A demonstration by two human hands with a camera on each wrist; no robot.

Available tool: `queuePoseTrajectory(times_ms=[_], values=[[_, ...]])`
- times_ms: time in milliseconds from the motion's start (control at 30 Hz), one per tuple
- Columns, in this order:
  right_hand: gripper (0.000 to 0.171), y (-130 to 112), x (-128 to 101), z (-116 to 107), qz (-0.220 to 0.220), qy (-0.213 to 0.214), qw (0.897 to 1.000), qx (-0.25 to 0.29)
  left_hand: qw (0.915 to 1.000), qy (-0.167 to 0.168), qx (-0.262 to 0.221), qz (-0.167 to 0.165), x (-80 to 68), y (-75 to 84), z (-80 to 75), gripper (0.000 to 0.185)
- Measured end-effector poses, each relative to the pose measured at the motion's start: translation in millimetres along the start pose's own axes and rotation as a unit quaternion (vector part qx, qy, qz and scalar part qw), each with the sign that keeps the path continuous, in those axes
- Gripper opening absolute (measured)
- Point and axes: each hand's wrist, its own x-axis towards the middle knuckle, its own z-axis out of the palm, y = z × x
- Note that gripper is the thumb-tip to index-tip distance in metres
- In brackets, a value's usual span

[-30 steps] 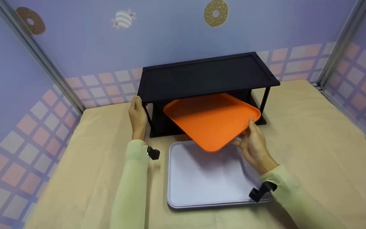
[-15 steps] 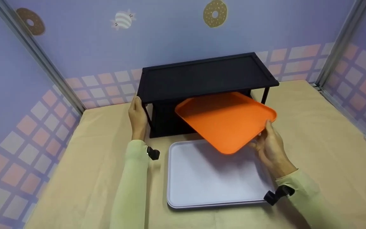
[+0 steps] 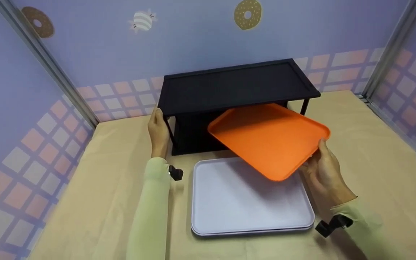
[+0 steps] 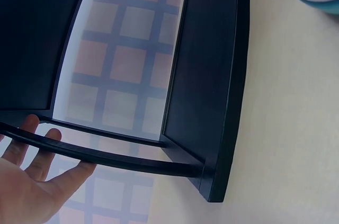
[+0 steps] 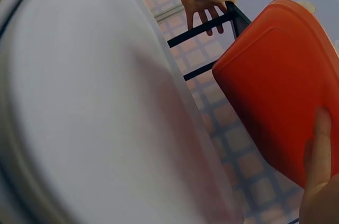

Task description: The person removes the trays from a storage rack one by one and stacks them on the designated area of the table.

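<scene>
Here the right hand (image 3: 325,169) pinches the tilted orange tray's (image 3: 269,139) edge above the white tray (image 3: 244,213); the left hand (image 3: 158,133), fingers spread, steadies the black rack (image 3: 235,86).

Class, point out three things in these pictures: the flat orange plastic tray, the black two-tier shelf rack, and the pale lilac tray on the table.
flat orange plastic tray (image 3: 269,139): head view, middle of its inner face.
black two-tier shelf rack (image 3: 233,85): head view, top shelf surface.
pale lilac tray (image 3: 199,202): head view, left rim.

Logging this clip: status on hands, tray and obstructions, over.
Left hand rests on black shelf corner, fingers straight. Right hand grips orange tray, tilted, partly under the top shelf, above white tray. Shelf post close by tray's right edge.
</scene>
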Motion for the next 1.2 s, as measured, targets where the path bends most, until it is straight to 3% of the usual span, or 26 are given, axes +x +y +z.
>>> queuePoseTrajectory(times_ms=[200,500,1200], values=[[0.052,-3,-3,-6,-0.007,-0.002,1.0,0.006,0.9999,0.005,0.006,-0.015,-2.1,1.2,1.1,0.048],[0.052,-7,-5,-10,-0.025,-0.005,1.0,0.011,1.0,0.001,0.006,0.0,-0.9,3.0,3.9,0.048],[0.05,-14,-14,-40,-0.034,-0.024,0.992,0.117,0.9999,0.0,0.002,-0.014,0.7,1.1,0.8,0.05]])
